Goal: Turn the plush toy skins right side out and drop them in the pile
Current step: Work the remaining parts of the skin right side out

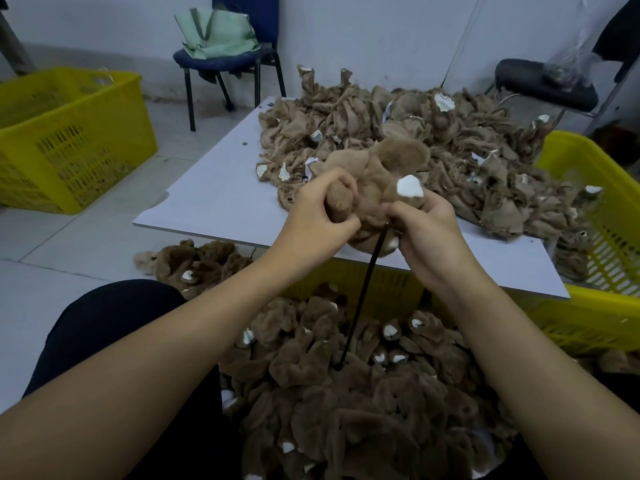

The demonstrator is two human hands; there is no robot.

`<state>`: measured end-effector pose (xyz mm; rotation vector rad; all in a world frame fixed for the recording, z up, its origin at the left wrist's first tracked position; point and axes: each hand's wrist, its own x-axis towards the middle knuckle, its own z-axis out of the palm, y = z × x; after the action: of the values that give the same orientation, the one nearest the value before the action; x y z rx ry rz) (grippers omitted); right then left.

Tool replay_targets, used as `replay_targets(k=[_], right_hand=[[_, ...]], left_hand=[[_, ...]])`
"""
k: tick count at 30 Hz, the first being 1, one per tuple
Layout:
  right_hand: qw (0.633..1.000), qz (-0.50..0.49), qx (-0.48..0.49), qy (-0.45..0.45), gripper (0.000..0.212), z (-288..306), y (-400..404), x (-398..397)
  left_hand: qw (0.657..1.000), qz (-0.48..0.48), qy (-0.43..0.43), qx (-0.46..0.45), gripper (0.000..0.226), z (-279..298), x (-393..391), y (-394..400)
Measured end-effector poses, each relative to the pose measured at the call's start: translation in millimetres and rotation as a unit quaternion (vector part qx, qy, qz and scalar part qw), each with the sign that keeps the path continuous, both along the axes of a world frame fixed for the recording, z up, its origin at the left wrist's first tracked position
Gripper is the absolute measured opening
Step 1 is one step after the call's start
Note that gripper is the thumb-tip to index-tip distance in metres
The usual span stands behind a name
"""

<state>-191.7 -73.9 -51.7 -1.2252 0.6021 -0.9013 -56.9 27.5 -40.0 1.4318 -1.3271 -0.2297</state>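
The plush skin (375,188) sits mid-frame over the near edge of the white board (214,188), furry side mostly out, and it looks light, limp and easily bunched, so the sure holds are the sewn limbs and seams rather than the loose fur. The left hand (320,211) clenches round a stubby limb at its nine o'clock while the right hand (424,225) pinches the body at five o'clock by a thin black rod (363,289) rising from below. Unturned skins (433,140) heap at twelve o'clock, the finished pile (346,382) lies at six o'clock, ready for an easy drop
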Motion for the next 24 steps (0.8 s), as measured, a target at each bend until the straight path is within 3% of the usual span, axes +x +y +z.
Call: replay_targets(k=[9,15,17,20,24], right_hand=[[0.987,0.006,0.123,-0.101,0.035,-4.7,-3.7,3.9],[0.964,0.052,0.216,-0.148,0.036,-10.2,-1.2,4.3],[0.970,0.064,0.206,-0.114,0.037,-10.1,-0.5,4.4],[0.996,0.057,0.058,0.042,0.025,-5.2,1.1,2.6],[0.988,0.000,-0.039,0.149,0.028,-2.5,-0.9,-1.6]], left_hand=[[0.994,0.032,0.092,0.038,0.018,-7.0,-1.0,-10.8],[0.996,0.047,0.056,0.048,0.023,-10.1,2.4,-11.9],[0.997,0.046,0.048,0.043,0.029,-9.7,1.6,-10.9],[0.999,0.024,0.026,0.018,0.031,-8.9,0.6,-8.9],[0.999,-0.009,-0.030,-0.008,0.026,-11.9,-3.9,-8.2]])
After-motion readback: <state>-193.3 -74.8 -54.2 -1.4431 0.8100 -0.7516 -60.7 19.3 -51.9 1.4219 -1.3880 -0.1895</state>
